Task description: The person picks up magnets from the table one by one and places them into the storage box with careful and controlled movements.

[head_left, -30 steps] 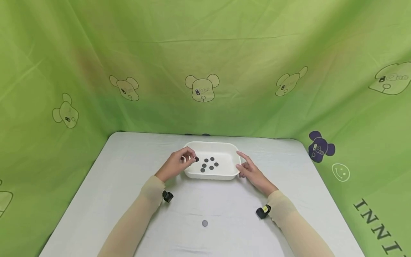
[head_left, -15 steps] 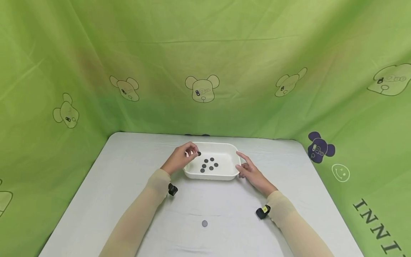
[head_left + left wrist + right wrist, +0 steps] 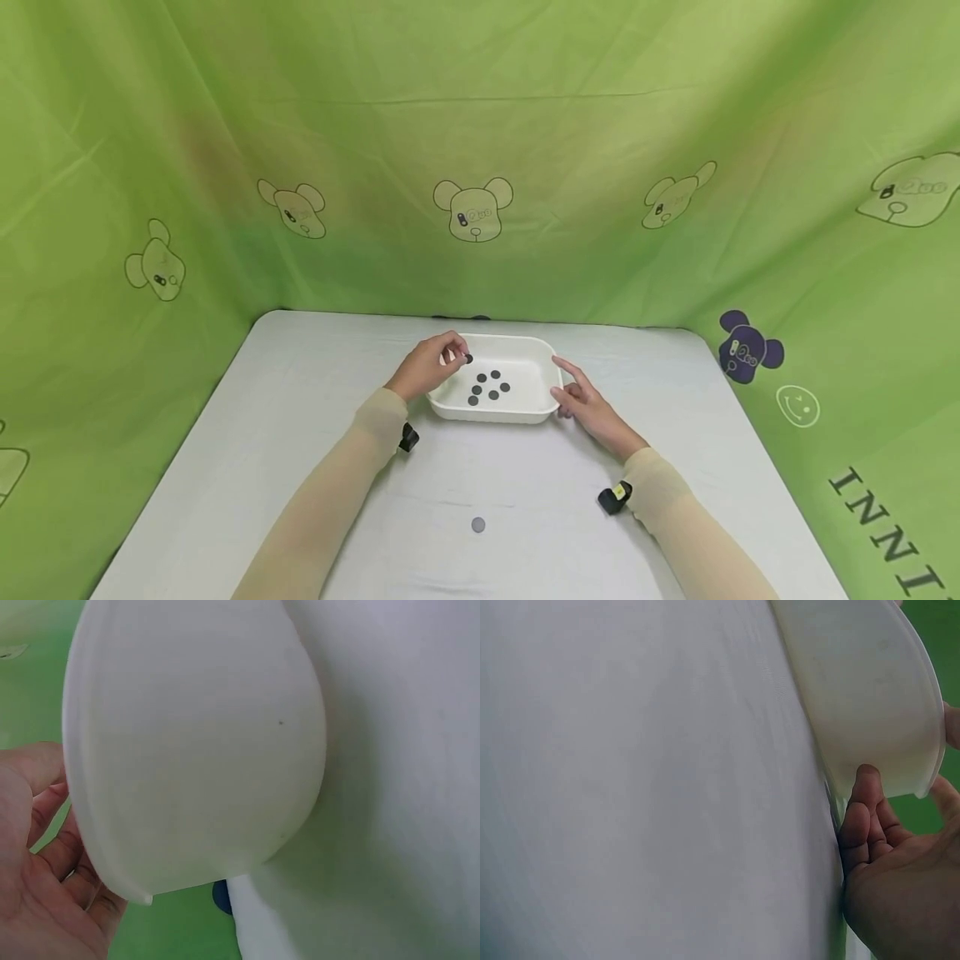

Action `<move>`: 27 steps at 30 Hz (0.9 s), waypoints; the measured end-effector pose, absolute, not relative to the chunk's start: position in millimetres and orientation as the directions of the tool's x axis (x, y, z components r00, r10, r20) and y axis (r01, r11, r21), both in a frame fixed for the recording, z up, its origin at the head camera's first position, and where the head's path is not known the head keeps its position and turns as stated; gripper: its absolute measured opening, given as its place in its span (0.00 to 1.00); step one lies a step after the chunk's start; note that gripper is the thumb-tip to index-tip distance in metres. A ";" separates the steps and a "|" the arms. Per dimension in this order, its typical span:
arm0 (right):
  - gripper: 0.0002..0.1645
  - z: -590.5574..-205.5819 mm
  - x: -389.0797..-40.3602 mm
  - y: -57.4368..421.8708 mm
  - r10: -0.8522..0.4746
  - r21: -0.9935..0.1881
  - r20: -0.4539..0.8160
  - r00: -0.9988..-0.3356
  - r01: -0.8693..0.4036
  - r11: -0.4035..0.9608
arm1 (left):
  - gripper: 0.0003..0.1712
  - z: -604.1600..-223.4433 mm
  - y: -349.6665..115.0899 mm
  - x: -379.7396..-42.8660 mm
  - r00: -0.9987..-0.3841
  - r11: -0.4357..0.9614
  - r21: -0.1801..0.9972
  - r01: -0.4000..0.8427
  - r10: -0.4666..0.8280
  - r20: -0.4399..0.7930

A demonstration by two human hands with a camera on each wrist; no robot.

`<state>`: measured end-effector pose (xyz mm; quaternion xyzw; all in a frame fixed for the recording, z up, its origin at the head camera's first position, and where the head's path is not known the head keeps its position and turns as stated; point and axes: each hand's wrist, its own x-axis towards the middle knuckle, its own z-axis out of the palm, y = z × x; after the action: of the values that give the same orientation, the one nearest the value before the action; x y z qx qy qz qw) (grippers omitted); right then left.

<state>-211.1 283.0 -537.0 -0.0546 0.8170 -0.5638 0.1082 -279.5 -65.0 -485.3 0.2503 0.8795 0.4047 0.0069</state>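
A white rectangular tray (image 3: 525, 412) stands toward the back of the table. Several small dark round discs (image 3: 493, 395) lie flat on its floor. Over the tray's left part, my left hand (image 3: 425, 367) pinches another dark disc (image 3: 469, 359) between thumb and fingertips. At the tray's right end, my right hand (image 3: 592, 408) holds the rim with thumb and fingers. The left wrist view shows the tray's outer wall (image 3: 195, 735) beside the left palm, with the pinched disc hidden. In the right wrist view, curled fingers (image 3: 866, 787) touch the tray's outside.
A single grey disc (image 3: 478, 524) lies on the white tabletop (image 3: 420, 533) between the forearms. Green printed cloth (image 3: 480, 125) hangs around the back and sides of the table. Each wrist wears a small black camera (image 3: 615, 497).
My left hand has moved to the right and slightly away, carrying the pinched disc from the tray's left side farther over the tray. The right hand and the tray stay in place.
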 end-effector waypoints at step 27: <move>0.45 -539.2 -211.3 282.5 -0.209 -0.929 -0.120 -0.971 0.035 0.368 | 0.03 -493.2 -49.3 -290.4 -0.861 0.676 0.568 0.470 0.494 0.124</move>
<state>-211.3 282.5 -539.2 -0.0529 0.8198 -0.5597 0.1090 -290.4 -49.3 -493.2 0.2631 0.9153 0.3044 0.0197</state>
